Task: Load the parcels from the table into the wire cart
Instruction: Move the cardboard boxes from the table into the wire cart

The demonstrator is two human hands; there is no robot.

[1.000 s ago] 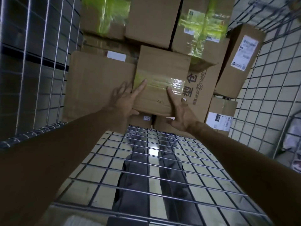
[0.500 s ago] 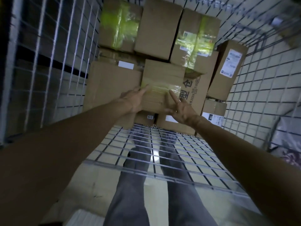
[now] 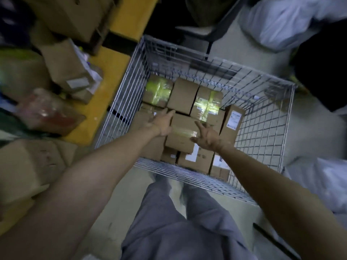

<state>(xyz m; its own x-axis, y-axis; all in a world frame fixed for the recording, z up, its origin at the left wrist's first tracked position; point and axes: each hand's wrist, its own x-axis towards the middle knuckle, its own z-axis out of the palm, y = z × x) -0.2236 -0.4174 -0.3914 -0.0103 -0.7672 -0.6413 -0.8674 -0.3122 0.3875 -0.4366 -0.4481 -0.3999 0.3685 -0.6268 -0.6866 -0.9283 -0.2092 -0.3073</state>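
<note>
The wire cart [image 3: 260,132] stands in front of me and holds several cardboard parcels, some wrapped in yellow-green tape [image 3: 159,91]. A brown taped box [image 3: 181,135] lies on top of the stack near the cart's middle. My left hand [image 3: 161,124] lies flat against that box's left edge with the fingers stretched out. My right hand [image 3: 205,136] hovers at its right side, fingers spread, and does not grip it. More parcels [image 3: 68,66] lie on the yellow table [image 3: 105,104] to the left.
A red plastic-wrapped parcel [image 3: 47,111] and a large carton [image 3: 28,166] sit at the left. White sacks [image 3: 281,21] lie on the floor beyond and right of the cart. My legs in grey trousers [image 3: 169,222] stand against the cart's near wall.
My head has pulled back and up out of the cart, so the table and floor show. The taped box has come to rest on the stack, and both hands have loosened from it.
</note>
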